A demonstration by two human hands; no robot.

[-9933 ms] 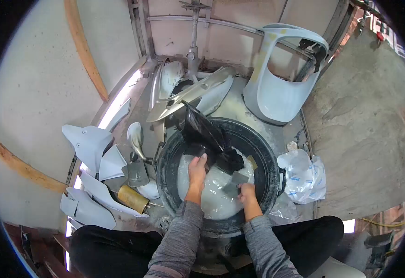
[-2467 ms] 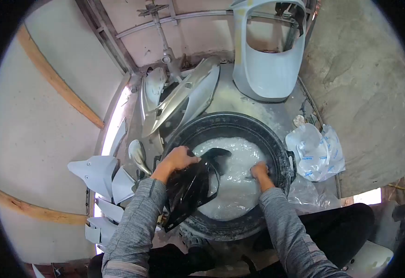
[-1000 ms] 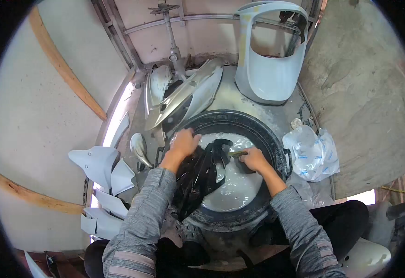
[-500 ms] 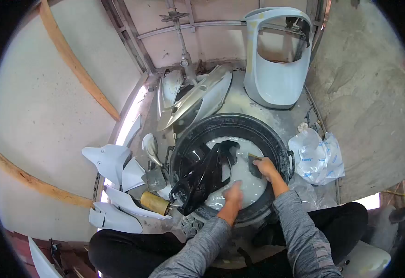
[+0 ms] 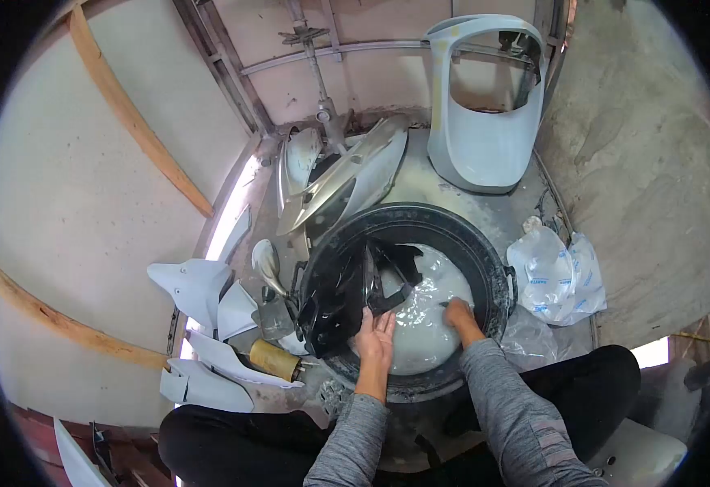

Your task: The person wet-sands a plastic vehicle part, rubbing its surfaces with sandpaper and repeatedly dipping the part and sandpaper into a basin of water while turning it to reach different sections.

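A round black tub (image 5: 485,243) holds cloudy whitish water (image 5: 432,325). The glossy black plastic part (image 5: 338,300) leans inside the tub's left half, its narrow frame reaching over the water. My left hand (image 5: 375,339) is palm up at that part's lower edge, fingers apart and touching or nearly touching it. On the right side of the tub, my right hand (image 5: 459,315) dips into the water. Its fingertips are under the surface, and whatever they hold is hidden.
White panels (image 5: 196,288) and a yellowish cylinder (image 5: 274,359) lie left of the tub. Silvery panels (image 5: 343,178) rest behind it. A large white fairing (image 5: 481,146) stands at the back right. Plastic bags (image 5: 554,276) lie right of the tub.
Since half a second ago, my left hand has moved left to the black part, which has turned slightly. My right hand has lowered into the water; the dark flat pad it held is out of sight.
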